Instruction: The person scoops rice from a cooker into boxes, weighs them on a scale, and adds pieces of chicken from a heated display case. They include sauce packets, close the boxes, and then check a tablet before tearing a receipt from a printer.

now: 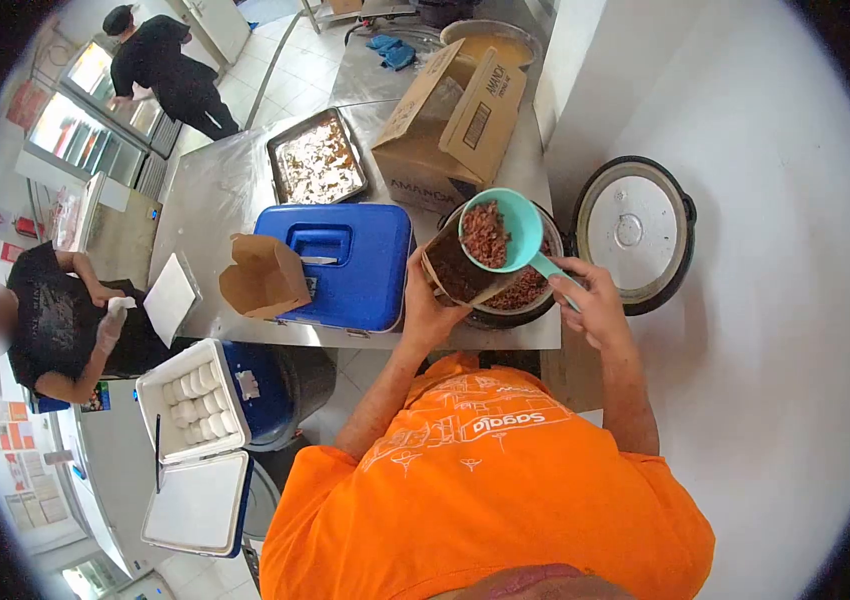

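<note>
Left hand (430,308) grasps a box (448,268); right hand (595,303) grasps a scoop (522,220) of reddish-brown food (485,236), above the part-filled pot (505,323) at three o'clock. Open cooler (148,398), eight o'clock: white pieces (200,400), in rows.

Bright room light; soft shadow on white wall (775,260); strong fisheye bending, dark corners.

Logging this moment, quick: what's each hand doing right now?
Left hand: closed on a brown takeout box.
Right hand: closed on the handle of a turquoise scoop of brown food.
</note>
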`<state>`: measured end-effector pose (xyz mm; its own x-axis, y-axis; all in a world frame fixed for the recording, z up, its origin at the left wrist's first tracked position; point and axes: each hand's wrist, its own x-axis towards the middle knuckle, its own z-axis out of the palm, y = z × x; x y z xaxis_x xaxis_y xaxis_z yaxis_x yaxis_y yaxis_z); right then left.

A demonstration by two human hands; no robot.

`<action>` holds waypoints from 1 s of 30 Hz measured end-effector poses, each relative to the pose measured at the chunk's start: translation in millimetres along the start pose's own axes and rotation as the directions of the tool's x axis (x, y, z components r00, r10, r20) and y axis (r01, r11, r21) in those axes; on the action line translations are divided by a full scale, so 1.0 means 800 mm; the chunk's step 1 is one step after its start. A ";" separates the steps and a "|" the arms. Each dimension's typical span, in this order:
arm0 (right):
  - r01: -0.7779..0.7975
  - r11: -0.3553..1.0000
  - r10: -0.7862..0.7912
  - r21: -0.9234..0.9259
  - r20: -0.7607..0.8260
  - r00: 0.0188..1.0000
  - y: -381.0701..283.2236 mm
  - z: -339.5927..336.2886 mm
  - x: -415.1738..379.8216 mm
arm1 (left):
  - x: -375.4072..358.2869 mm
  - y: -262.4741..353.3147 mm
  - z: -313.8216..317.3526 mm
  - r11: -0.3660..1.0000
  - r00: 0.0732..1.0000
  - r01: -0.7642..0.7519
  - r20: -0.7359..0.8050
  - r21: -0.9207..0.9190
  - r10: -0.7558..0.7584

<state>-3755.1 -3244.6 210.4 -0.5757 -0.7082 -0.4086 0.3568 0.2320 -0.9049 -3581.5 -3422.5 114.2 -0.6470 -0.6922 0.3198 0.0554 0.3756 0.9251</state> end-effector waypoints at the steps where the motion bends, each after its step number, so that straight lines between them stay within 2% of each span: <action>1: -0.004 0.999 0.005 0.033 -0.021 1.000 -0.006 0.000 -0.005 | -0.002 0.001 -0.002 0.999 1.000 -0.014 -0.014 0.044 0.015; 5: 0.043 0.970 -0.018 0.238 -0.105 0.994 -0.024 -0.005 -0.014 | -0.017 0.015 -0.019 0.998 0.980 0.060 -0.192 0.020 -0.055; 6: 0.176 0.984 -0.172 0.005 -0.203 0.964 -0.009 -0.015 -0.001 | -0.021 0.021 -0.028 0.998 0.968 0.055 -0.247 0.041 -0.043; 7: 0.278 0.931 -0.336 -0.237 -0.259 0.905 0.025 -0.028 0.023 | -0.026 0.026 -0.039 0.997 0.954 0.052 -0.298 0.062 -0.031; 8: 0.463 0.750 -0.601 -0.473 -0.193 0.776 0.048 -0.028 0.040 | -0.030 0.030 -0.048 0.994 0.931 0.076 -0.362 0.077 -0.043; 9: 0.549 0.482 -0.810 -0.683 -0.109 0.576 0.070 -0.028 0.056 | -0.034 0.032 -0.058 0.991 0.904 0.099 -0.425 0.090 -0.052; 10: 0.416 0.402 -0.755 -0.815 -0.038 0.655 0.081 -0.023 0.058 | -0.036 0.033 -0.068 0.987 0.872 0.123 -0.485 0.101 -0.059; 12: 0.150 0.136 -0.593 -0.979 0.041 0.804 0.102 -0.019 0.054 | -0.042 0.019 -0.088 0.861 0.842 0.248 -0.538 0.445 0.035; 13: 0.144 0.216 -0.611 -0.966 -0.019 0.792 0.119 -0.022 0.060 | -0.043 0.012 -0.092 0.747 0.830 0.309 -0.551 0.589 0.091; 16: 0.122 0.173 -0.661 -0.977 -0.023 0.750 0.110 -0.033 0.064 | -0.046 0.009 -0.091 0.679 0.780 0.499 -0.620 0.538 -0.082; 19: 0.069 0.178 -0.579 -0.982 -0.047 0.814 0.076 -0.031 0.066 | -0.050 -0.011 -0.079 0.683 0.767 0.513 -0.635 0.520 -0.092; 22: 0.006 0.076 -0.541 -0.997 -0.036 0.840 0.069 -0.023 0.092 | -0.053 -0.028 -0.081 0.782 0.784 0.396 -0.621 0.482 -0.014; 25: 0.101 0.005 -0.575 -0.995 0.079 0.814 0.095 -0.019 0.121 | -0.063 -0.022 -0.077 0.695 0.800 0.389 -0.596 0.604 0.070; 28: 0.244 -0.059 -0.409 -0.968 0.246 0.879 0.079 -0.015 0.094 | -0.087 -0.007 -0.068 0.668 0.760 0.413 -0.639 0.619 0.123; 29: 0.232 -0.075 -0.378 -0.970 0.243 0.893 0.074 -0.018 0.093 | -0.108 -0.018 -0.069 0.746 0.772 0.303 -0.611 0.594 0.173; 30: 0.231 -0.072 -0.439 -0.970 0.239 0.866 0.066 -0.014 0.092 | -0.133 -0.043 -0.070 0.809 0.778 0.183 -0.586 0.558 0.228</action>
<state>-3786.7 -3277.1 131.0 -0.4797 -0.8745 0.0720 -0.8725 0.4666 -0.1451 -3472.1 -3396.4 59.7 -0.0452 -0.8135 0.5798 -0.4977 0.5216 0.6930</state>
